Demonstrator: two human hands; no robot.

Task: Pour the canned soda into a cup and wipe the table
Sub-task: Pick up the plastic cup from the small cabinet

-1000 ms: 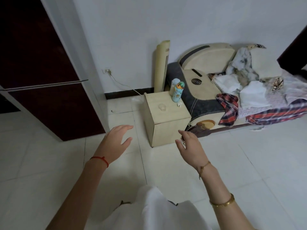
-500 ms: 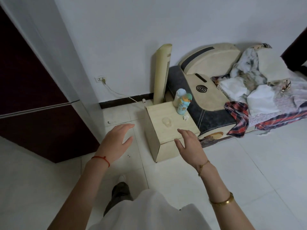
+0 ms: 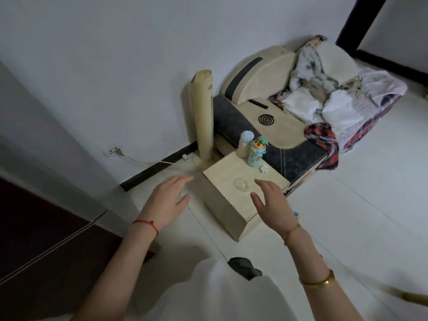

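A small pale wooden box table (image 3: 234,206) stands on the floor beside a sofa. On its top lies a clear plastic cup (image 3: 240,183), a light blue cartoon-printed can (image 3: 256,155) with a figure on top, a white bottle (image 3: 245,147) behind it, and a small crumpled white tissue (image 3: 263,169). My left hand (image 3: 166,200) hovers open to the left of the table over the floor. My right hand (image 3: 272,201) hovers open over the table's near right corner, just right of the cup. Neither hand holds anything.
A cream tower fan (image 3: 202,117) stands behind the table against the white wall. A sofa (image 3: 266,126) piled with clothes (image 3: 328,98) sits to the right. A dark door (image 3: 34,239) is at the left. White tile floor surrounds the table.
The view has come closer to the table and tilted. Both hands now reach farther forward, the right one over the table's top near the cup.
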